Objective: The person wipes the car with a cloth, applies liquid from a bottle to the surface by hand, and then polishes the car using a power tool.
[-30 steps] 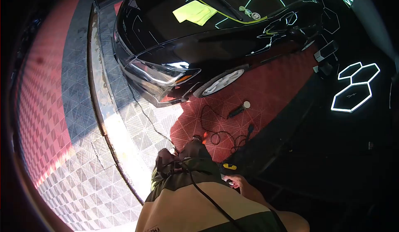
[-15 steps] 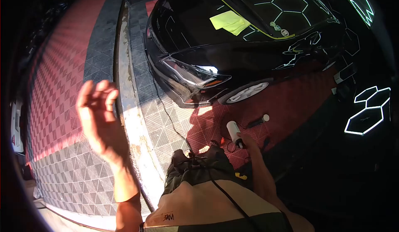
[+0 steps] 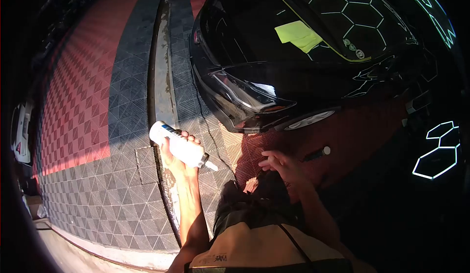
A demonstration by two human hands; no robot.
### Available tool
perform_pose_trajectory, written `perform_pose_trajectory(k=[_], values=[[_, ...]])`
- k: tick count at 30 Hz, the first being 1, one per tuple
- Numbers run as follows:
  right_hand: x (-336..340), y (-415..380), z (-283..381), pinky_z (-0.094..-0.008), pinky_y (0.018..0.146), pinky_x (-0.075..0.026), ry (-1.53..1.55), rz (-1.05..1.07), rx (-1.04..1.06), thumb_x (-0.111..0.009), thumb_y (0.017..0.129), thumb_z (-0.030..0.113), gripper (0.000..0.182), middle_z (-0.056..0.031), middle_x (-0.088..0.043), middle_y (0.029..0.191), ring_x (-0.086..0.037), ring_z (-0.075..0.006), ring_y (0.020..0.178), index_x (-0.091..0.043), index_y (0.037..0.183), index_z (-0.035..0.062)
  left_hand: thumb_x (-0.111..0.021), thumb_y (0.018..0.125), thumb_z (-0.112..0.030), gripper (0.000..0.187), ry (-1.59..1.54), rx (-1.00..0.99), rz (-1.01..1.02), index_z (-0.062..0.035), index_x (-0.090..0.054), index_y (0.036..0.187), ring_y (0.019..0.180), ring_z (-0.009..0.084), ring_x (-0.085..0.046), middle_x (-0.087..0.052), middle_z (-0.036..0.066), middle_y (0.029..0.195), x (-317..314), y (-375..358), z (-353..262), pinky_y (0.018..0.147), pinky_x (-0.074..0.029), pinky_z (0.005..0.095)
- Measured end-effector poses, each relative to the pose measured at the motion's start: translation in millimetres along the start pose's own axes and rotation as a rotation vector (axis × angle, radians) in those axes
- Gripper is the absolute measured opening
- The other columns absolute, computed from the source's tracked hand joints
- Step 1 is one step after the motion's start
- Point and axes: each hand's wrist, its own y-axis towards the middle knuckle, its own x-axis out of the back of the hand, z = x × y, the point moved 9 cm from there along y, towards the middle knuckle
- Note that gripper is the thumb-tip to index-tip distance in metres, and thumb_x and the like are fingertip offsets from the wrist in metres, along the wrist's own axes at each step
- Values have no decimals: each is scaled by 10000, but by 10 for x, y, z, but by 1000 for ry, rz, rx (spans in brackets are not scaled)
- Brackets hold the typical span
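My left hand (image 3: 177,161) is wrapped around a white squeeze bottle (image 3: 177,143) in bright sunlight. The bottle lies tilted, its black cap and pale nozzle pointing down to the right, toward my body. To the right, in shade, my right hand (image 3: 280,164) holds nothing; its fingers are stretched toward the left and partly apart. Beyond it on the red floor lies a dark tool with a round pale end (image 3: 317,154), whose kind I cannot make out. Ahead stands a black car (image 3: 259,84), with a yellow-green cloth (image 3: 299,35) spread on its hood.
Red and grey floor tiles (image 3: 73,141) stretch to the left. A metal drain strip (image 3: 164,77) and a black cable (image 3: 204,116) run along the floor beside the car. Hexagonal lights (image 3: 435,150) glow on the right, and a white vehicle (image 3: 22,131) stands far left.
The white bottle has passed from my right hand to my left. My left hand, empty before, has come down and inward; my right hand has let go. The view has shifted slightly.
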Motion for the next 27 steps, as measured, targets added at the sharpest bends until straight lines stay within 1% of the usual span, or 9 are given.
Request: perform_pose_trajectory(k=[4,6,7,8,12,16,18,20,27], values=[[500,-95,-701,-299,750,-490,56,-42,-252,-441,1004,360,434,-82,-675,903,-616,-142,795,-581,1163,-19,-523,896,-588,625,103,-615,235,8,-515,1085,858,231,-593,-579,129,997,-486,51,-1341,764,-531,383],[511,2,-1061,-289,767,-490,116,34,-384,-464,992,352,422,-83,-676,921,-622,-145,834,-588,1164,-14,-505,898,-604,635,171,-544,171,2,-518,1086,814,243,-605,-596,136,958,-498,333,-1069,734,-536,390],[494,144,-1054,-289,767,-490,112,40,-395,-464,992,352,422,-83,-676,921,-622,-145,834,-588,1164,-14,-471,901,-631,646,234,-269,116,-18,-525,1094,751,260,-625,-619,143,923,-481,505,-644,693,-546,396],[332,283,-994,-293,774,-491,96,80,-370,-473,990,322,401,-84,-671,937,-619,-144,840,-578,1177,-16,-417,880,-702,741,243,-189,54,2,-542,1073,745,269,-621,-626,152,886,-490,626,-379,666,-543,392],[-71,943,-486,-302,819,-488,390,143,-198,-505,981,210,363,-105,-642,1012,-607,-161,895,-503,1259,-24,-395,882,-711,730,202,-370,118,-39,-537,1129,794,269,-630,-617,150,936,-551,1048,-103,721,-552,402],[-60,1431,-309,-313,855,-462,837,169,-162,-519,969,167,498,-115,-592,1133,-584,-177,1006,-341,1413,30,-408,889,-694,716,260,-179,158,-46,-509,1178,824,289,-616,-589,162,950,-635,1608,744,809,-540,441],[5,1606,-297,-315,855,-457,932,176,-167,-543,965,239,577,-111,-586,1140,-580,-183,1015,-294,1449,47,-407,873,-717,738,310,-156,-120,-45,-515,1158,817,299,-611,-598,171,960,-526,1768,1174,806,-528,437],[132,1768,-414,-320,860,-456,983,146,-148,-552,962,272,616,-114,-585,1140,-579,-184,1020,-268,1463,53,-385,850,-760,773,260,-29,2,-55,-510,1143,802,297,-607,-606,168,932,-431,2008,1552,824,-504,444],[555,2150,-773,-332,828,-504,1118,80,-36,-557,955,298,699,-146,-594,1111,-606,-218,1018,-186,1493,51,-287,856,-785,810,274,87,93,-61,-542,1113,700,274,-638,-635,152,827,-213,2485,2308,652,-540,395]])
